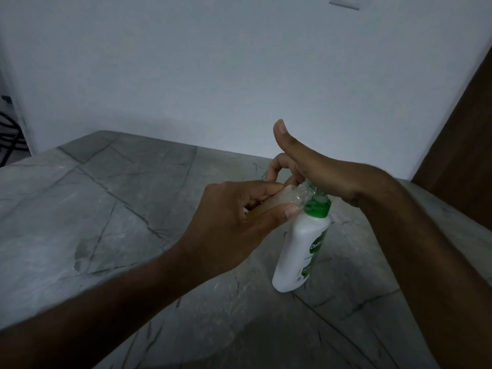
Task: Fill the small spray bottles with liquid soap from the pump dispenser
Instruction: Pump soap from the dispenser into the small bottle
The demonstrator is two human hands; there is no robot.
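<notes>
Grey veined marble table (111, 198), white wall (213, 62)

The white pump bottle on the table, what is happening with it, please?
A person is filling a small clear bottle from the white pump dispenser, which stands on the grey marble table. The left hand grips the small bottle, tilted, at the green pump head. The right hand rests on the pump, thumb raised.

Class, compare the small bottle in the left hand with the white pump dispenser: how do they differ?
The small bottle is clear and lies tilted sideways in the left hand; the pump dispenser is opaque white with a green collar and stands on the table. The bottle looks smaller. Both are handled: the right hand presses the pump.
</notes>
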